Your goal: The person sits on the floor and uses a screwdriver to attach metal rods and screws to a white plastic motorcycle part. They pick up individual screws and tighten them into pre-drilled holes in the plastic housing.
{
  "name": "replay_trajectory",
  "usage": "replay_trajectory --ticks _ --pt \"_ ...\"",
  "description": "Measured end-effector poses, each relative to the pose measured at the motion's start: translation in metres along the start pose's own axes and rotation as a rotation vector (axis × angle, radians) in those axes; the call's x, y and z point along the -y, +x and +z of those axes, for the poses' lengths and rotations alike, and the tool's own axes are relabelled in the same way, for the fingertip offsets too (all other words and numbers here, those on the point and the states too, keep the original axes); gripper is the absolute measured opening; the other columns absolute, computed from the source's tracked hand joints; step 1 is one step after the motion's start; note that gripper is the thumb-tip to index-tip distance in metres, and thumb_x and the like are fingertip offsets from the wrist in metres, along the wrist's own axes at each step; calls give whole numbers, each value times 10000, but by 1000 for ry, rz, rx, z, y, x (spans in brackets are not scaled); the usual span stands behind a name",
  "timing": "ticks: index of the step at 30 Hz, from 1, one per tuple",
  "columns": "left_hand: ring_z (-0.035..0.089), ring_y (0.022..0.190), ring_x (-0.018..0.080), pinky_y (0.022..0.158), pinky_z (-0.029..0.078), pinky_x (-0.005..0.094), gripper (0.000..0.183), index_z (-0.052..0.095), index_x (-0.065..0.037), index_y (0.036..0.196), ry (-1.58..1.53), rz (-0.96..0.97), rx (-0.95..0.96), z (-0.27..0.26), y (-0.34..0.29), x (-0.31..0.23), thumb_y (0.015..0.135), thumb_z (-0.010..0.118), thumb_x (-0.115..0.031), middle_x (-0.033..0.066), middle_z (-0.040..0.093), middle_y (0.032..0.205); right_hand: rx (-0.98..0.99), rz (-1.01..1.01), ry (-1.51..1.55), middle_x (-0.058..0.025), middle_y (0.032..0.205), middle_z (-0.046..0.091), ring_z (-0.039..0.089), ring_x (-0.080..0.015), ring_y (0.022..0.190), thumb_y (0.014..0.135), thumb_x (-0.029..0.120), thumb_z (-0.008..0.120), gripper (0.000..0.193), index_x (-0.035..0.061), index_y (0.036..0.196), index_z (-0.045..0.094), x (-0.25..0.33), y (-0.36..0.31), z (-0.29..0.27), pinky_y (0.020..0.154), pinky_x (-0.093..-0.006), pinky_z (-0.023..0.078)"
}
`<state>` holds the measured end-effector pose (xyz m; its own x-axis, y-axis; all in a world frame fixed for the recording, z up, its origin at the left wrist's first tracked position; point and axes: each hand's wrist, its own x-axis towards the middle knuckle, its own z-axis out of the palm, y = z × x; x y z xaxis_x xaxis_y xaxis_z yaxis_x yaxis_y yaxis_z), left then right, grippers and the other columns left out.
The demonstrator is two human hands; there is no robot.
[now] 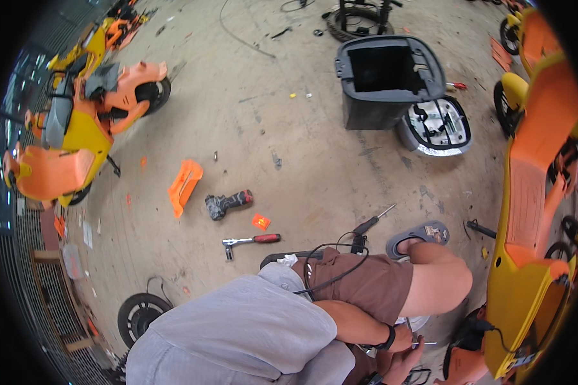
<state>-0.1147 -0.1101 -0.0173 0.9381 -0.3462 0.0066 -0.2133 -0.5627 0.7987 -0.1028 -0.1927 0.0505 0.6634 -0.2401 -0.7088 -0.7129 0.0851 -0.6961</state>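
At the lower right, my left hand (401,337), with a black band on its wrist, is closed round a thin silver metal tool (426,343). My right hand (401,367) meets it just below, fingers bent toward the tool; what they grip is partly hidden. Both hands are beside my bent knee in brown shorts (359,285). A black cable (332,282) loops across the shorts. On the floor by my sandalled foot (424,239) lies a screwdriver (370,223) with a dark handle. Farther left are a red-handled ratchet wrench (253,239) and a grey-black power driver (228,204).
Close on the right stands a yellow and orange scooter (523,237); another scooter (87,138) is at far left. A dark bin (379,109) stands beside a grey shell (438,128). An orange plastic panel (185,187), an orange packet (261,221) and a wheel (141,317) lie leftward.
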Motion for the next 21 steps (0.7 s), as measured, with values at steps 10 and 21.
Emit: replay_trajectory --ticks 10,21 --pt "642 653 340 610 505 453 136 679 -24 723 -133 199 -265 -72 42 -91 694 628 -147 154 643 683 137 113 -180 -143 1293 554 532 -256 1168 957 401 494 553 57 1387 444 -10 65 -53 1005 -422 407" --pt "669 671 246 584 513 407 351 675 6 966 -253 -604 -533 -375 -175 288 878 613 -328 181 666 769 -66 -166 -578 -201 1074 655 644 -294 937 945 322 535 412 -17 1176 574 3 64 -2 812 -411 505"
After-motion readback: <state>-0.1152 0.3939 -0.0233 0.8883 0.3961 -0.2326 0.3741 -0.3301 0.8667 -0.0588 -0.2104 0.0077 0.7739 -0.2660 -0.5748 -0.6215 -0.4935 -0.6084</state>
